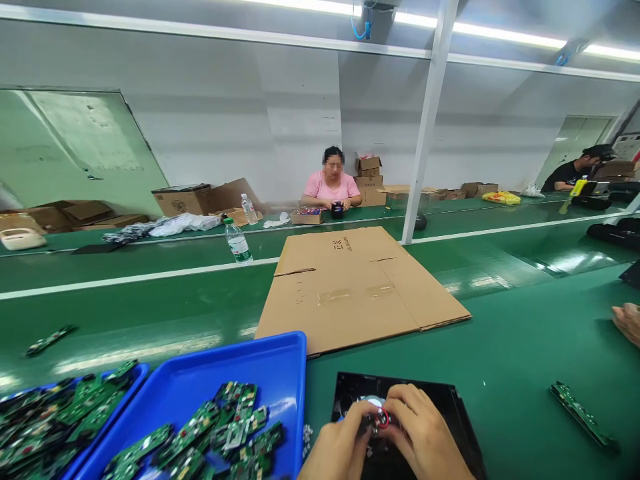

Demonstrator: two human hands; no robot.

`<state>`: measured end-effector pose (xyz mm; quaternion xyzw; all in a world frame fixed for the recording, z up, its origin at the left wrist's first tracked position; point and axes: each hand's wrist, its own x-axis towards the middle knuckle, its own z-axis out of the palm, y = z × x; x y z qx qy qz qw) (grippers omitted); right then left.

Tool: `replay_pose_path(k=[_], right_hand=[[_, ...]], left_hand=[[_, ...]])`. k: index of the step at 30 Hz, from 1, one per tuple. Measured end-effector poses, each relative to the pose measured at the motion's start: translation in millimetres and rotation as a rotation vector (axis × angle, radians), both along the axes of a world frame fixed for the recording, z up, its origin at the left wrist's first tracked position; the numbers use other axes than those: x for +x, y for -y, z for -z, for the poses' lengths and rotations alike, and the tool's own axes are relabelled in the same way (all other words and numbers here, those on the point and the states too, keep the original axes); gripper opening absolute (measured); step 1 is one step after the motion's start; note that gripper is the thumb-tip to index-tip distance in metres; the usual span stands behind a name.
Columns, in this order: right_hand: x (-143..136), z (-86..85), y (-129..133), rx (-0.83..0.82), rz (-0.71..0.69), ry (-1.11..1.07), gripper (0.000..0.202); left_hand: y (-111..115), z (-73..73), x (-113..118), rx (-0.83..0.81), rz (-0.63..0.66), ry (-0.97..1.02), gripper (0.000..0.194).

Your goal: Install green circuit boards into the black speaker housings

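I'm looking down the long green tabletop (525,347), and the biggest thing on it is the flattened cardboard sheet (357,287), lying out in the middle, well beyond my hands. Nearer, toward the front left edge, sits a blue tray (280,363) with a loose heap of green circuit boards (225,430) in it, and a second blue tray (143,372) just beside it at the far left, also piled with boards. Right at the front edge, just right of the first tray, lies the black housing (453,407), flat and tilted a little askew.

Both my hands are over that housing. My left hand (337,450) comes up from the bottom edge, fingers curled inward, fingertips pressed together at the housing's middle. My right hand (425,433) arches over from the right, knuckles up, fingers bent down to meet the left. Between the two sets of fingertips is a small part with a red ring (383,419), pinched from both sides, so each grip is closed on it, right above the housing's round opening.

A single loose circuit board (583,415) lies near the right edge, well apart. Another person's hand (627,323) shows at the right edge. A water bottle (237,241) stands farther back.
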<state>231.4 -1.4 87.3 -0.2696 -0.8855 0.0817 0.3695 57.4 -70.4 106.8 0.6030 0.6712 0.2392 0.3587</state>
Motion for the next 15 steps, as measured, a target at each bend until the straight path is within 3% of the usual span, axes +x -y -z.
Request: replay_pose_path(k=[3,6,8,11,15], right_hand=[[0,3.3,2,0.041,0.072,-0.128,0.013],[-5,7.0,7,0.032,-0.009,-0.120,0.010],[-9,11.2,11,0.019,-0.065,-0.049,0.007],[-12,17.0,12,-0.015,-0.123,-0.032,0.018],[-5,14.5,7,-0.229,-0.162,-0.024,0.013]], left_hand=[[3,-14.3,2,0.024,-0.139,0.099,0.039],[3,-20.8,4,0.048,-0.254,0.160,0.037],[3,-21.6,5,0.028,-0.276,0.159,0.040],[3,-19.8,5,0.028,-0.291,0.120,0.045],[2,-15.3,2,0.035,-0.269,0.099,0.046]])
